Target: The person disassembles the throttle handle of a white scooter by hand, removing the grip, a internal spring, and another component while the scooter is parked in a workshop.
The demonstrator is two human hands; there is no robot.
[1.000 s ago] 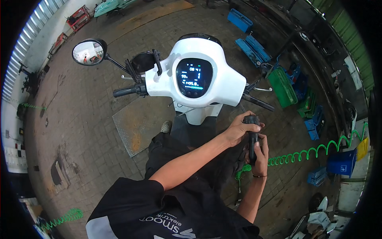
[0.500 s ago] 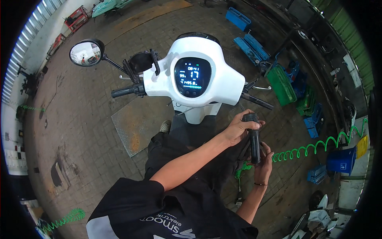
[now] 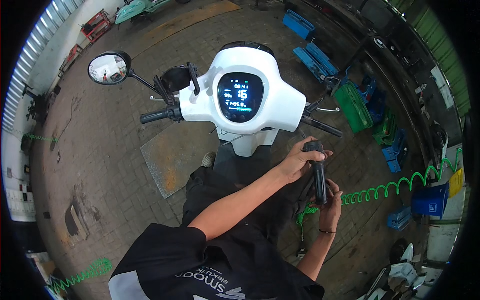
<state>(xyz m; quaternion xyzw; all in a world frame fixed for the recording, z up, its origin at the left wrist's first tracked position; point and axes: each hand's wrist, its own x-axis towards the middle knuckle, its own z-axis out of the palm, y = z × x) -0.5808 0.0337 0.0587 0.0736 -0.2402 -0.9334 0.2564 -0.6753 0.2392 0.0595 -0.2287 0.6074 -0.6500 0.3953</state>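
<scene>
Holding a black handlebar grip [image 3: 319,175] in the left hand [image 3: 300,161], to the right of the dark trousers [image 3: 280,205] and below the right end of a scooter's bar. Pointing its thick collar up the view, toward the scooter, and its slim tube back toward the wearer; running its long axis nearly straight up and down, leaning slightly right at the bottom. Wrapping the left thumb and fingers around the collar, hiding part of it. Curling the right hand [image 3: 330,202] about the lower end, showing too little to tell whether gripping or merely touching.

Facing a white scooter front [image 3: 285,97] with a lit display [image 3: 240,97], and having a dark bar [image 3: 322,127] jutting out close above the grip. Passing behind the right hand with a green coiled hose [image 3: 382,190]. Showing green crates [image 3: 353,106] and blue toolboxes [image 3: 316,60] farther right, and a rusty metal plate [image 3: 167,160] lying on the floor at left.
</scene>
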